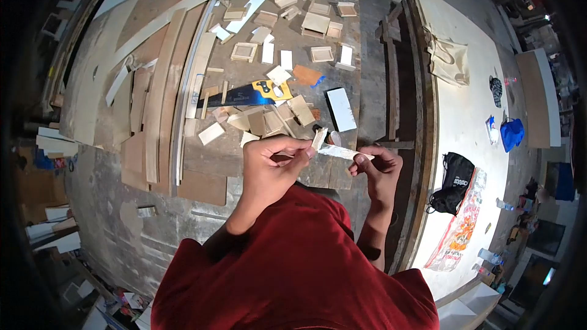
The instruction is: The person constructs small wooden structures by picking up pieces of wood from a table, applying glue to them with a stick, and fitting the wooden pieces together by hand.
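Observation:
Just above the near edge of the worktable (333, 177), my left hand (269, 162) pinches a small wooden block (319, 139) between thumb and fingertips. A thin, pale strip (339, 152) runs from that block to my right hand (380, 170), whose thumb and fingers are closed on its far end. The strip's near end meets the block. Beyond my hands lie loose wood offcuts (257, 121) and a handsaw (269, 92) with a yellow handle and dark blue blade. A white rectangular block (341, 110) rests a little past my right hand.
Several small wooden box-like pieces (316, 24) are spread over the table's far part. Long boards (165, 85) lie along the left side. On the right, a pale bench (471, 110) carries a cloth bag (449, 61), a black drawstring bag (454, 180) and a plastic bag (455, 232).

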Demonstrator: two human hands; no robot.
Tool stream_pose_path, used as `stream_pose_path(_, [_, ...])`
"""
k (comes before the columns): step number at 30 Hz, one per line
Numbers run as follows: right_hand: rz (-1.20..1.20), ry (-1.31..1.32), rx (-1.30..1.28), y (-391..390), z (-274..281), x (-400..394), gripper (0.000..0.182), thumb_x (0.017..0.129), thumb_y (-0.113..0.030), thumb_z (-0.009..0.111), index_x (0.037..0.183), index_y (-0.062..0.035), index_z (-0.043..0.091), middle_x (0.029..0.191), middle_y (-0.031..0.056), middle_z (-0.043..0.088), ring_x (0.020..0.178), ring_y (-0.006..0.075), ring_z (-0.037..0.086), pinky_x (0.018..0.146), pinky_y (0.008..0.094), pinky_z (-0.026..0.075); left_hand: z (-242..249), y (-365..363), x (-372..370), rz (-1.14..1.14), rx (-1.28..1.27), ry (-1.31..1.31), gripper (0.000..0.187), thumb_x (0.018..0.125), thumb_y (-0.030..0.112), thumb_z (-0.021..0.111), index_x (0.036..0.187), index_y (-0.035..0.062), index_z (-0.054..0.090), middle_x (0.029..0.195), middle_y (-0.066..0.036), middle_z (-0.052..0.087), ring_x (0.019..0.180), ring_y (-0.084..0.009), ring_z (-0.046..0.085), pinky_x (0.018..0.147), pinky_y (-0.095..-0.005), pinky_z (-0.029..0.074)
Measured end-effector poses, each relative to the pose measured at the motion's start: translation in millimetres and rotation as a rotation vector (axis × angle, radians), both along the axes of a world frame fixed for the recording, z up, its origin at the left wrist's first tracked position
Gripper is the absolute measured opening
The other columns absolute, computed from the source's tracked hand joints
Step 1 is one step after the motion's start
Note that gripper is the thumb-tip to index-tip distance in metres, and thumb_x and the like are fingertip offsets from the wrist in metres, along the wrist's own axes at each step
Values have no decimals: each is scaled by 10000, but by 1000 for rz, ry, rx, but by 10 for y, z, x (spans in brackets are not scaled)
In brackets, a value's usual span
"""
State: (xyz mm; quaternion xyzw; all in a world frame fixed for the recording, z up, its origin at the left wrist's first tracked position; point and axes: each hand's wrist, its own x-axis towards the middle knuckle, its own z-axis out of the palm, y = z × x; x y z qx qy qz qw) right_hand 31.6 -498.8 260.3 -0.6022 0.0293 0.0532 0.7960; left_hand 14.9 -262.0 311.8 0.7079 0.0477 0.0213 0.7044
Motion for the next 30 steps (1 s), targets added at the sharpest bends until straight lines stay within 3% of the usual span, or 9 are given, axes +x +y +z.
stream_pose_path(14, [10,-44,13,132,67,70,109,862,62,721,968,57,698,778,124,681,626,192,683,552,300,555,-12,142,63,1,-42,2,152,870,-117,689,1002,-56,731,865,-103,746,777,-121,718,683,-246,602])
stream_pose_path(17, [-1,-112,40,153,87,165,123,871,82,712,992,69,697,820,128,689,676,204,705,600,309,590,9,166,84,-32,-22,10,146,872,-118,687,999,-57,729,865,-104,746,784,-120,718,688,-243,604])
stream_pose_path(30, [-71,-129,68,213,117,420,133,866,90,708,997,69,696,839,145,689,661,207,695,580,311,579,53,279,243,-86,18,35,99,859,-84,720,955,-62,733,822,-92,744,738,-84,693,655,-228,572])
